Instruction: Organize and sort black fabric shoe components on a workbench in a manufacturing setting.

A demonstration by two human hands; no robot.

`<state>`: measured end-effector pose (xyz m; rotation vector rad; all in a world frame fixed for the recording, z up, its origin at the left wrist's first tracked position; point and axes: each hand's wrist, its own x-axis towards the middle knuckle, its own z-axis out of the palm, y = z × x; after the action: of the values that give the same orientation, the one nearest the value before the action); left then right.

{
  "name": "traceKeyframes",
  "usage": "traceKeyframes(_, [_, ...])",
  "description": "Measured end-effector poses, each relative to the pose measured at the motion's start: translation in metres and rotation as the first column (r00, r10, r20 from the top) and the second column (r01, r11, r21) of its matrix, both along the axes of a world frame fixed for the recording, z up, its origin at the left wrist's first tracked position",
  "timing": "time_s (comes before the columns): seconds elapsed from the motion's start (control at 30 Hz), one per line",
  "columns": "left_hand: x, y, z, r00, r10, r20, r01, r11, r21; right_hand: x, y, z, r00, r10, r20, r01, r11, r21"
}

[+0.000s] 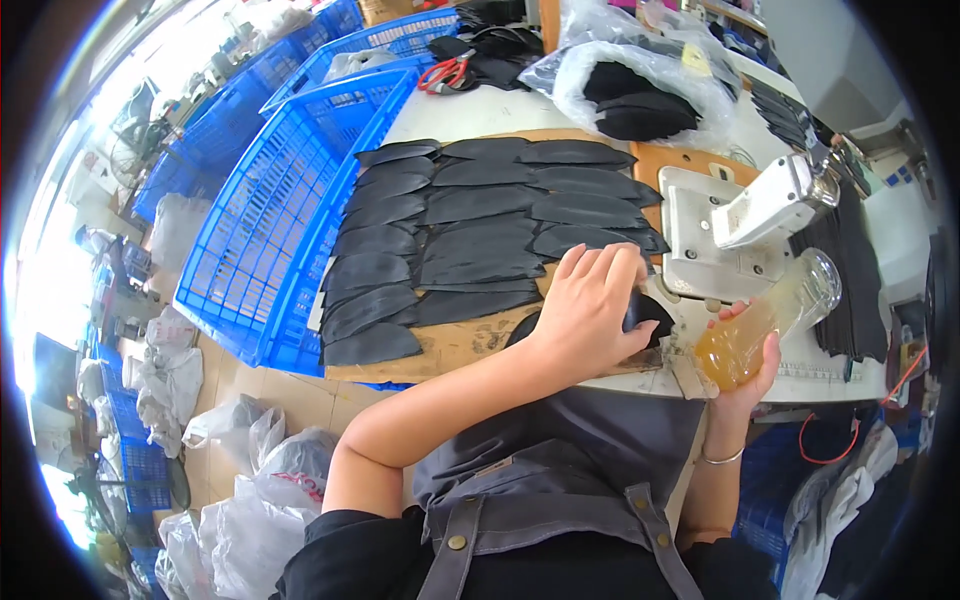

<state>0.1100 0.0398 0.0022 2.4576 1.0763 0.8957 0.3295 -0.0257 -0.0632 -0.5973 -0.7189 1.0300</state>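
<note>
The left hand (590,310) lay flat and bent over a black piece (648,312) at the near edge of the table (480,110). Its fingers curled down on the piece and pressed it, with the knuckles up. The arm came in from the lower left and crossed in front of the grey apron (560,470).

The right hand (748,375) was closed around a bottle (770,320) of yellow drink. It held the bottle near the bottom. The bottle leaned up and to the right, with its top near the white machine (740,225). A thin bangle (722,458) sat on that wrist.

The black piece lay on the brown board (450,345), just beside the machine's flat base. Past the hand, many more black pieces (470,230) lay in rows over the board, each one partly on top of the next. They filled most of the board, so only a thin bare strip showed along the near edge.

A blue crate (290,220) stood tipped against the left side of the table. Red scissors (445,75) lay at the far side. A clear bag (640,85) of black pieces sat behind the rows. White bags (270,470) sat on the floor at the lower left.
</note>
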Motion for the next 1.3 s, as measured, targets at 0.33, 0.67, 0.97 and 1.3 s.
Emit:
traceKeyframes(0.33, [-0.020,0.003,-0.006,0.945,0.042,0.325,0.015,0.985,-0.170,0.004,-0.002,-0.006,0.997,0.072,-0.038,-0.070,0.997,0.032])
traceKeyframes(0.67, [-0.162,-0.027,0.063,0.465,0.343,0.816,0.065,0.906,-0.417,0.018,0.001,-0.012,0.992,0.119,-0.042,-0.118,0.993,0.012])
traceKeyframes(0.97, [-0.214,-0.058,0.005,0.842,0.537,0.046,-0.530,0.811,0.249,0.018,0.003,-0.011,0.987,0.131,-0.089,-0.131,0.991,0.010])
traceKeyframes(1.3, [-0.219,-0.058,-0.035,0.873,0.487,-0.004,-0.483,0.867,0.120,0.023,0.003,-0.014,0.987,0.150,-0.064,-0.148,0.988,0.037])
